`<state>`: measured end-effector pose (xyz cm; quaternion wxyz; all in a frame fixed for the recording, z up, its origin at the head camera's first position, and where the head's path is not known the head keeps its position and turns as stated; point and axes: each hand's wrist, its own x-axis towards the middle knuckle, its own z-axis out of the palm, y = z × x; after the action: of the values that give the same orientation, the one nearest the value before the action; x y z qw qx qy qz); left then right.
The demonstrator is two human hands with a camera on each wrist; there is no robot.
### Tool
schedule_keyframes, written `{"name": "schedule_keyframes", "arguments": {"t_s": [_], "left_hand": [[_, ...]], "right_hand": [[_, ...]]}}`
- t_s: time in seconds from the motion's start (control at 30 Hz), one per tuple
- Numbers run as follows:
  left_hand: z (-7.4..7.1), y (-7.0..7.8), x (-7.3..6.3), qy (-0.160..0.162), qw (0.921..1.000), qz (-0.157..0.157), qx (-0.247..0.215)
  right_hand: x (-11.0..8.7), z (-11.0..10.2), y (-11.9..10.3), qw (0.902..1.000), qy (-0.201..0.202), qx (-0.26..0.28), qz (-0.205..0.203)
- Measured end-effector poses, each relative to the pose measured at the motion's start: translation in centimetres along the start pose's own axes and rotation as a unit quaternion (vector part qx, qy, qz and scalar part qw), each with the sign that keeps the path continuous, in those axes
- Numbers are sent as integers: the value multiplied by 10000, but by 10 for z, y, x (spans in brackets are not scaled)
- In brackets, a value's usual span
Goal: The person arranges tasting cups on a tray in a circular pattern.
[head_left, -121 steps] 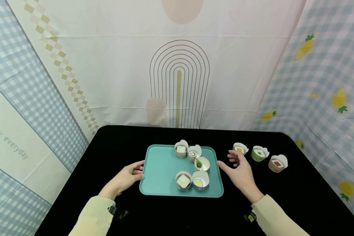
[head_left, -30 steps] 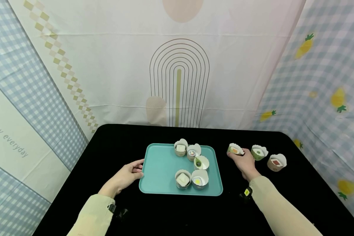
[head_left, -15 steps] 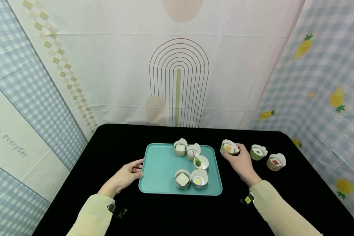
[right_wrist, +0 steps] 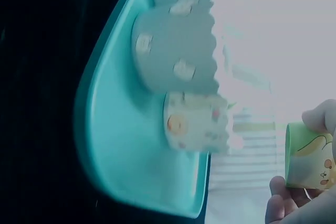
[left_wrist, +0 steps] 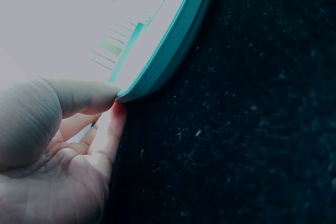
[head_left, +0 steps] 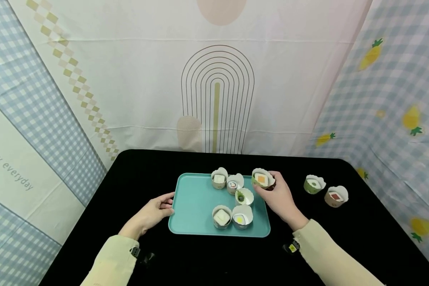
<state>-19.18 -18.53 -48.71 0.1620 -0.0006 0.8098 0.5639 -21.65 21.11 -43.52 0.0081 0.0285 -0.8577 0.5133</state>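
My right hand [head_left: 280, 198] grips a green patterned paper baking cup [right_wrist: 307, 163], held up over the back right corner of the turquoise tray [head_left: 193, 202]. Inside the cup sits a white piece with an orange square [head_left: 261, 179] on top. With thumb and fingers, my left hand [head_left: 150, 214] pinches the tray's left rim, as the left wrist view [left_wrist: 149, 74] shows. Several paper cups stand upright on the tray's right half. Two at the front, a grey one [head_left: 241, 226] and a beige one [head_left: 221, 226], hold white pieces; another [head_left: 249, 196] holds something green and leafy.
Right of the tray, a green paper cup [head_left: 311, 188] and a brown one [head_left: 333, 201] with a red-topped piece stand on the black table [head_left: 214, 258]. A pale curtain [head_left: 146, 87] hangs directly behind the table, with checked cloth [head_left: 389, 135] along the right side.
My right hand has taken the orange-topped piece's green cup from the row at the right and carried it left over the tray corner. My left hand stays at the tray's rim.
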Motion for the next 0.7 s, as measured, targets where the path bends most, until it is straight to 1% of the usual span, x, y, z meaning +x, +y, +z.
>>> {"name": "schedule_keyframes", "arguments": {"t_s": [0.23,0.4,0.47,0.7], "left_hand": [[0,0,0,8,10000,12,15],[0,-1,0,41,10000,38,61],[1,-1,0,48,10000,44,59],[0,-2,0,23,10000,67,31]], "right_hand": [[-4,21,-18,9996,-208,30,-210],[-7,41,-27,9989,-279,-21,-366],[-8,48,-29,9987,-327,-98,-367],[-10,73,-34,9959,-784,-101,-438]]}}
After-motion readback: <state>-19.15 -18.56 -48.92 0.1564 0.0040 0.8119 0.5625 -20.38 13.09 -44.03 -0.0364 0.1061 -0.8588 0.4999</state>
